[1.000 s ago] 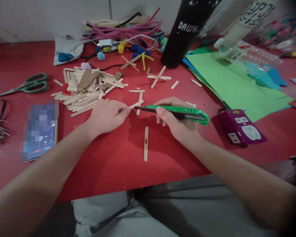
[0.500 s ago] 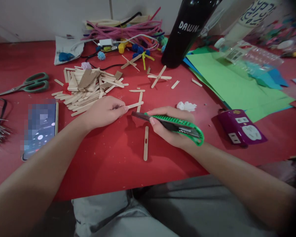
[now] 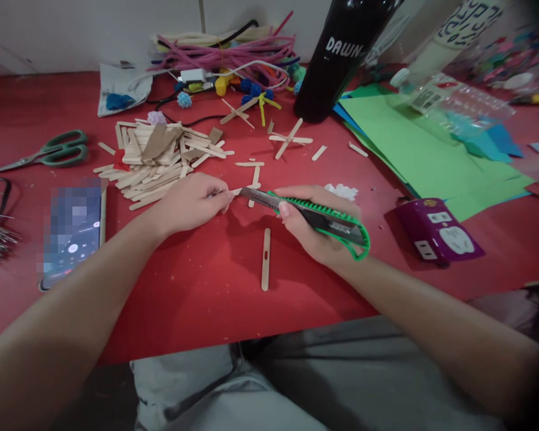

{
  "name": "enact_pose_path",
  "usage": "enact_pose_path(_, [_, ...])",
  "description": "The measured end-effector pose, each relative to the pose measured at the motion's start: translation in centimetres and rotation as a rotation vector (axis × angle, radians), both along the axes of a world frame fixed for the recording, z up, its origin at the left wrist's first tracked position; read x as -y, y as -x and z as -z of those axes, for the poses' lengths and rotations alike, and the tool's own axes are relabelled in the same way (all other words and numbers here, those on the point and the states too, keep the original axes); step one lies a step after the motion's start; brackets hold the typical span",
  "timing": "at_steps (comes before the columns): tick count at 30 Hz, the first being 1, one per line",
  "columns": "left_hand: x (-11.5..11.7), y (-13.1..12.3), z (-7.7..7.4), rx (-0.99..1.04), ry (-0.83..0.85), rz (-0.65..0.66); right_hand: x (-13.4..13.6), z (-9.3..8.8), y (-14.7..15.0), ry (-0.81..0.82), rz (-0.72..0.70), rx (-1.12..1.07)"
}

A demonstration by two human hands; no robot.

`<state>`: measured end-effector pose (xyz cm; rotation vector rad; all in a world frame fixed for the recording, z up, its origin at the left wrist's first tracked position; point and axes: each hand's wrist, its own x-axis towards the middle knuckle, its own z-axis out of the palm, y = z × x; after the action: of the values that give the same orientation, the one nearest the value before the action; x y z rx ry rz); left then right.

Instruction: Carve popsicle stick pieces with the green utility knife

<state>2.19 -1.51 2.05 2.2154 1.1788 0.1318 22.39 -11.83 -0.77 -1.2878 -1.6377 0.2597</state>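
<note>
Between the fingertips of my left hand (image 3: 200,203) is a wooden craft stick (image 3: 236,192), its free end pointing right and partly hidden behind a blade. My right hand (image 3: 317,224) is closed around a green and black box cutter (image 3: 323,216). The blade tip lies over the craft stick, close to my left fingers; whether it touches the wood I cannot tell. Below the blade, a craft stick with a slot (image 3: 266,269) lies on the red table (image 3: 197,311). Another stick (image 3: 256,177) lies just beyond the blade.
A pile of craft sticks (image 3: 150,170) lies beyond my left hand, with green scissors (image 3: 63,149) and a phone (image 3: 74,233) to the left. A purple power adapter (image 3: 438,230), green paper (image 3: 431,137) and a black bottle (image 3: 336,60) are on the right. Crossed sticks (image 3: 290,139) lie ahead.
My right hand has raised the box cutter slightly, bringing its blade up from below the held stick to across it. My left hand stays nearly in place.
</note>
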Motion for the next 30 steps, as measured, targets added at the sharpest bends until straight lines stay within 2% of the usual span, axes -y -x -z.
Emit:
enact_pose_path(9, [0.34, -0.16, -0.47, 0.023, 0.014, 0.006, -0.1, -0.07, 0.01, 0.035, -0.001, -0.008])
enact_pose_path(19, [0.22, -0.42, -0.41, -0.055, -0.023, 0.016, -0.11, -0.03, 0.0, 0.003, -0.028, -0.003])
enact_pose_path(30, [0.22, -0.4, -0.34, -0.052, -0.021, 0.026, -0.21, 0.09, -0.04, 0.0, -0.047, 0.009])
